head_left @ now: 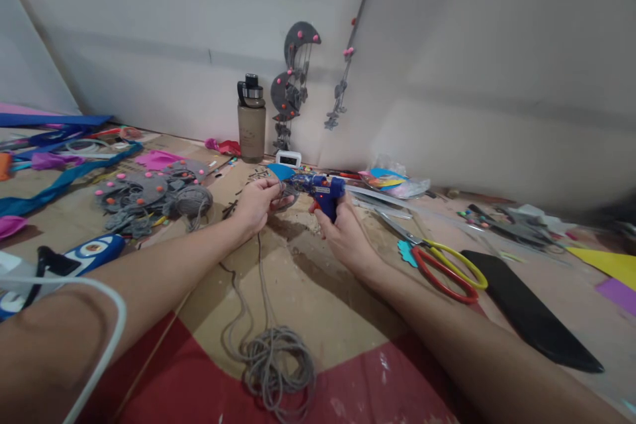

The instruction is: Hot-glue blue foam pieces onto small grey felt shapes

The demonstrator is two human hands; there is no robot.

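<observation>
In my right hand (342, 228) is a blue hot glue gun (328, 195), its nozzle aimed left at my other hand. My left hand (261, 205) pinches a grey cord (260, 258) and a small grey piece (288, 197) beside the nozzle. Whether the nozzle touches the piece I cannot tell. The cord runs down to a loose coil (278, 368) on the table near me. Just beyond the hands lies a blue flat piece (281, 171).
Scissors (437, 258) and a black sheath-like object (531, 308) lie at right. Grey crescents with pink dots (149, 189) and a yarn ball (193, 200) lie left. A bottle (252, 126) stands by the wall, where a crescent hanging (301, 40) hangs. A white cable (112, 338) crosses my left arm.
</observation>
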